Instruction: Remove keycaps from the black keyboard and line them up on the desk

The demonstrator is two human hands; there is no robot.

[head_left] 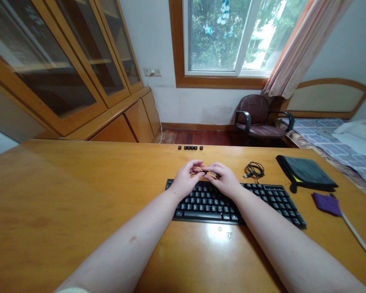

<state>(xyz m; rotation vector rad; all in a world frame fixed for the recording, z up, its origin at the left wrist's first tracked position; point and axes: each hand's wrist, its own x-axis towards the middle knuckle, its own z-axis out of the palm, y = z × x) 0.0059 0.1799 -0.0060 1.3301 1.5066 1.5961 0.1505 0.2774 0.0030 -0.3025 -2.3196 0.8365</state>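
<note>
Above the top rows of a black keyboard (pixel 207 202), my two hands meet at the fingertips. My left hand (pixel 186 180) pinches a small black piece (pixel 205 173) that looks like a keycap, its other fingers curled loosely. My right hand (pixel 225 180) is closed around a slim dark tool (pixel 215 174), whose tip points toward that piece; its exact kind is too small to tell. Beyond the hands, several loose black keycaps (pixel 190 148) sit in a row by the desk's far edge. Fingers and forearms cover part of the keyboard.
A coiled black cable (pixel 254 169) lies behind the keyboard. To the right are a folded dark cloth (pixel 308 171) and a stick with a purple cloth head (pixel 327 204). Past the wooden desk (pixel 79 203) stand an office chair (pixel 258 114), a bed and a glass-fronted cabinet.
</note>
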